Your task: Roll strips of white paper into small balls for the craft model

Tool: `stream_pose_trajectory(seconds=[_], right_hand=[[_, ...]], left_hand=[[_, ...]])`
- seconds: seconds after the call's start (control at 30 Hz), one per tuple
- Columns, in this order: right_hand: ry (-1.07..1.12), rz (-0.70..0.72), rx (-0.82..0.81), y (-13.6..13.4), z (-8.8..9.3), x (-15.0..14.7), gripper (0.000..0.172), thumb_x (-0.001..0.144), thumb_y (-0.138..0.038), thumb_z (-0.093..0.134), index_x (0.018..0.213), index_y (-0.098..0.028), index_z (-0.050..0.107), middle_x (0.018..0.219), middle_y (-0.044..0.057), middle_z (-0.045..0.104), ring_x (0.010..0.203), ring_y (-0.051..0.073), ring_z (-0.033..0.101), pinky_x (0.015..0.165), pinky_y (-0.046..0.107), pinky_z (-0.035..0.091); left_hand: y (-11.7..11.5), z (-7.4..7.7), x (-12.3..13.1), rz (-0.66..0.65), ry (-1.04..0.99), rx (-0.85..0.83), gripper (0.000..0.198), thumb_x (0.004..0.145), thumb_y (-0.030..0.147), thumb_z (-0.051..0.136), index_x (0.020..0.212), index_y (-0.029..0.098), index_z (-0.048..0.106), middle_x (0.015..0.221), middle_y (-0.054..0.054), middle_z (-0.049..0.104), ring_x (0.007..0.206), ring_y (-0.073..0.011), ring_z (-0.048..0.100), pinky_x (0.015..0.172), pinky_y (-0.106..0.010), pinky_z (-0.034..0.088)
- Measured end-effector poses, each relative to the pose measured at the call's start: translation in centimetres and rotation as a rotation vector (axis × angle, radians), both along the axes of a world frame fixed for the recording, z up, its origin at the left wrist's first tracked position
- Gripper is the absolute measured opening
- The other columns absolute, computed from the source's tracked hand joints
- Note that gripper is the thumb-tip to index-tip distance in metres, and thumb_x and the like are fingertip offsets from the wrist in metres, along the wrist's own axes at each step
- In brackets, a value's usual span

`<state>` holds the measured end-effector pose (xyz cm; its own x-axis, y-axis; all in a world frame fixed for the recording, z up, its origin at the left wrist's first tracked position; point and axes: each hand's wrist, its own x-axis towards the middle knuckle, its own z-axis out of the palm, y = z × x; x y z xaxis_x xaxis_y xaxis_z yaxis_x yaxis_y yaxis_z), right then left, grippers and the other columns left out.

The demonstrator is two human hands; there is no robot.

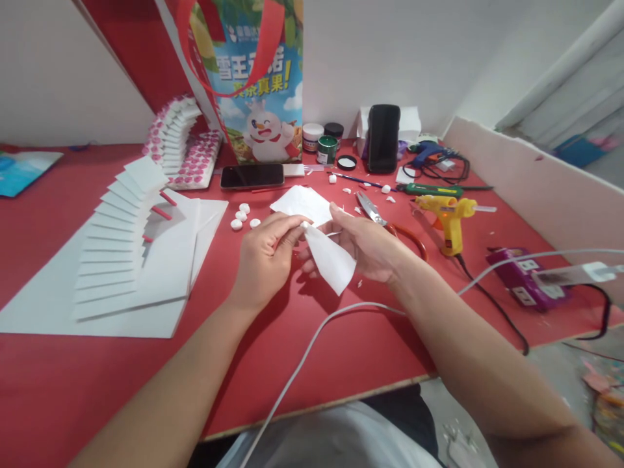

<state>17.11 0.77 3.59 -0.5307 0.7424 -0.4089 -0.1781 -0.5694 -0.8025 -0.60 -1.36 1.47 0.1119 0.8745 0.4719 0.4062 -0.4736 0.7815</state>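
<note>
My left hand is closed, its thumb and fingertips pinching the gathered, rounded tip of a thin white tissue-like sheet. From that tip the sheet flares out to the lower right. My right hand is open around the sheet, thumb raised and fingers spread behind it; whether they touch it is hard to tell. Just beyond the hands lies a stack of white sheets, partly covered by them. Several small white balls rest left of this stack. Scissors with orange handles lie beyond my right hand.
A yellow glue gun and purple box sit at right. A white cable crosses the red table's front. White fanned strips lie on boards at left. Behind stand a phone, paint jars and a printed bag.
</note>
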Motion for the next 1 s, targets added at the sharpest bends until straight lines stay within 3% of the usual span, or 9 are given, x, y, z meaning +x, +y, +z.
stream_pose_trajectory(seconds=[0.07,0.13,0.23,0.4,0.47,0.6,0.73,0.83,1.0], right_hand=[[0.113,0.067,-0.174,0.2,-0.1,-0.1,0.046,0.102,-0.055,0.036,0.092,-0.016,0.059,0.074,0.011,0.07,0.065,0.023,0.07,0.068,0.042,0.061],[0.159,0.082,-0.234,0.3,-0.2,-0.2,0.043,0.105,-0.047,0.029,0.097,-0.015,0.058,0.073,0.009,0.069,0.063,0.021,0.068,0.067,0.041,0.061],[0.175,0.071,-0.207,0.1,-0.1,-0.5,0.037,0.107,-0.038,0.031,0.097,-0.016,0.058,0.071,0.006,0.067,0.053,0.014,0.057,0.061,0.033,0.058],[0.192,0.029,-0.137,-0.3,0.3,-0.5,0.022,0.102,-0.028,0.047,0.089,-0.015,0.06,0.068,-0.002,0.05,0.05,0.007,0.036,0.05,0.02,0.043],[0.157,0.014,-0.061,-0.5,0.3,-0.5,0.016,0.095,-0.03,0.062,0.089,-0.015,0.061,0.069,-0.003,0.047,0.053,0.007,0.036,0.051,0.02,0.041],[0.021,-0.034,0.172,-0.5,-0.1,-0.5,0.032,0.078,-0.04,0.081,0.086,-0.014,0.065,0.068,-0.005,0.045,0.057,0.007,0.039,0.054,0.023,0.039],[-0.217,-0.088,0.457,-0.4,-0.5,-0.6,0.03,0.083,-0.041,0.073,0.093,-0.014,0.067,0.068,-0.004,0.053,0.058,0.008,0.045,0.056,0.024,0.038],[-0.428,-0.192,0.638,-0.7,-0.6,-0.9,0.023,0.088,-0.038,0.068,0.086,-0.015,0.063,0.068,-0.003,0.056,0.06,0.009,0.046,0.055,0.024,0.035],[-0.701,-0.401,0.873,-1.7,-0.8,-1.9,0.02,0.087,-0.03,0.065,0.073,-0.017,0.06,0.062,-0.004,0.053,0.056,0.009,0.039,0.053,0.025,0.03]], left_hand=[[0.0,0.0,0.0,-0.031,0.006,0.006,0.022,0.098,0.023,0.054,0.099,0.023,0.076,0.094,-0.004,0.073,0.087,-0.0174,0.067,0.081,-0.027,0.052],[0.0,0.0,0.0,-0.064,0.008,0.029,0.022,0.098,0.022,0.054,0.1,0.023,0.076,0.095,-0.004,0.073,0.089,-0.0174,0.067,0.083,-0.027,0.052],[0.0,-0.1,0.0,-0.077,0.007,0.065,0.022,0.098,0.02,0.055,0.099,0.023,0.077,0.095,-0.004,0.073,0.091,-0.0176,0.067,0.085,-0.028,0.051],[0.1,-0.1,-0.1,-0.036,-0.002,0.053,0.022,0.097,0.02,0.055,0.101,0.023,0.077,0.094,-0.004,0.073,0.09,-0.0176,0.067,0.084,-0.028,0.051],[0.1,-0.1,-0.1,-0.008,-0.014,0.023,0.022,0.097,0.022,0.056,0.102,0.024,0.077,0.095,-0.004,0.073,0.088,-0.0174,0.067,0.083,-0.028,0.051],[0.1,-0.1,0.0,0.014,-0.059,-0.04,0.02,0.096,0.025,0.058,0.1,0.022,0.078,0.096,-0.004,0.074,0.085,-0.017,0.067,0.082,-0.028,0.053],[0.0,-0.1,0.2,0.032,-0.101,-0.076,0.019,0.095,0.023,0.06,0.099,0.02,0.078,0.094,-0.004,0.075,0.083,-0.0162,0.067,0.081,-0.027,0.054],[-0.2,-0.2,0.5,0.04,-0.13,-0.061,0.017,0.094,0.023,0.061,0.098,0.018,0.078,0.088,-0.003,0.074,0.081,-0.0161,0.068,0.08,-0.027,0.055],[-0.5,-0.4,1.1,0.098,-0.023,0.117,0.018,0.096,0.019,0.059,0.101,0.017,0.076,0.093,-0.005,0.076,0.086,-0.0166,0.069,0.083,-0.028,0.054]])
